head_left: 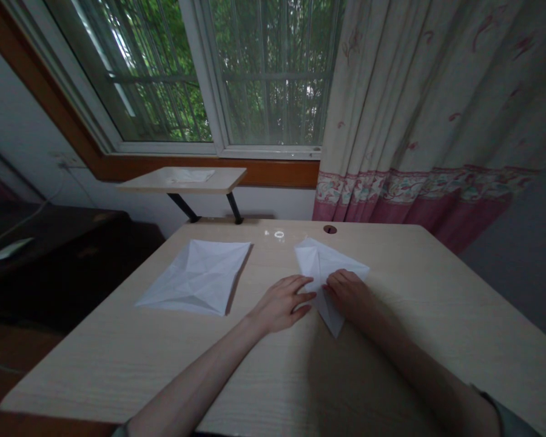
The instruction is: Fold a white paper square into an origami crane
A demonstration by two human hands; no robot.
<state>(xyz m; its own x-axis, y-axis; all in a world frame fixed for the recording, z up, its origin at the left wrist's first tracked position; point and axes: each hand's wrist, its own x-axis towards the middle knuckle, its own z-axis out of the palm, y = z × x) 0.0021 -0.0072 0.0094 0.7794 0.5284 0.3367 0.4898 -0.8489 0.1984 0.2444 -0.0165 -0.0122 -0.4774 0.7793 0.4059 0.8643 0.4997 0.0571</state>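
The fingers of the left hand (279, 305) are open and slightly spread, gripping nothing, with their tips just beside the left edge of a folded white paper (316, 264). The fingers of the right hand (348, 295) are bent down on top of that paper, near its middle; whether they pinch it or only press on it, I cannot tell. The paper is folded into a long, pointed kite shape and lies flat on the pale wood-grain worktop (118, 364), its lower tip pointing toward the person.

To the left, well apart from both hands, a second white paper (195, 276) lies opened out flat, with crease lines running across it. Beyond the folded paper, a round hole (330, 229) is set near the far edge of the worktop. Past that edge, a small shelf (182, 180) on black brackets (184, 207) stands beneath a window (273, 73), with a pale sheet (191, 176) lying on it. A floral curtain (437, 91) hangs to the right, and dark furniture (40, 243) stands to the left.
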